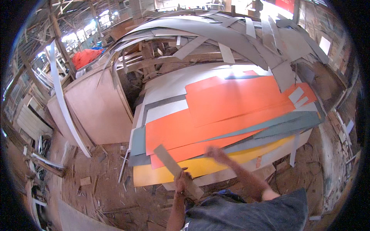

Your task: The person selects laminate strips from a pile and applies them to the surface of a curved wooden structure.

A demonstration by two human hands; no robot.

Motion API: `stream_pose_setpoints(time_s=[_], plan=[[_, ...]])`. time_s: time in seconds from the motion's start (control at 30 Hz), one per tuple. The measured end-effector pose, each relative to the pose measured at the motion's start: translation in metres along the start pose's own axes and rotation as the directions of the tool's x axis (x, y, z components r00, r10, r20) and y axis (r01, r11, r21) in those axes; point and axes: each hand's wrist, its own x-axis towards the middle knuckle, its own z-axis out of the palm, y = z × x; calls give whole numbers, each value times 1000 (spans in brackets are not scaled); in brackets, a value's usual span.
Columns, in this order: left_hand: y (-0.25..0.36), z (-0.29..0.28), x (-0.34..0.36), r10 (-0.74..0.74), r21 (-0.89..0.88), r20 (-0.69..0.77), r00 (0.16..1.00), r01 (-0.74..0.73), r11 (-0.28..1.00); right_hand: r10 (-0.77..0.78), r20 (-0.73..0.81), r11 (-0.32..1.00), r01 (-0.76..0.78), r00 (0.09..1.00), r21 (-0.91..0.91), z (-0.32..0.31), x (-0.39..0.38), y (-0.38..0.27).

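My left hand (183,181) is closed around a narrow, flat, grey-brown strip of board (168,161), held at a slant in front of me. The strip's upper end overlaps the near left edge of the sheet stack in view. Over the near part of the stack is my right hand (217,154), blurred by motion; its fingers look curled, but whether anything is in them does not show. Beneath the hands lie large flat sheets: an orange sheet (231,100), a yellow sheet (154,176) along the near edge, and a grey-green sheet (293,120).
Long grey offcut strips (200,29) are heaped behind the stack. Large brown panels (98,107) stand at the left, with a long pale strip (61,92) leaning there. Wood scraps litter the dirt floor (88,192). A red-orange cloth (85,58) lies at the far left.
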Motion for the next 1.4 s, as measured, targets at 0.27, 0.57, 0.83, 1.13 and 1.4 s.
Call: stream_pose_setpoints(time_s=[0.27, 0.57, 0.83, 1.13, 1.4], plan=[[21, -99, -117, 111, -216, -389, 914, -207, 954, 864, -58, -125, 324, 501, 938, -234, 225, 216], [39, -37, -96, 175, -24, -545, 820, -223, 974, 755, -540, 416, 364, 373, 833, -208, 212, 209], [44, 34, 0, -21, -92, -65, 998, 15, 996, 335, 297, 28, -325, 894, 945, 6, 0, -106], [29, 54, 89, -119, 453, -81, 990, 143, 880, 246, 531, 510, -574, 811, 641, 54, -88, -77], [46, 74, 78, -2, 428, -170, 986, 75, 900, 424, 287, 664, -510, 859, 547, 7, -65, -99]])
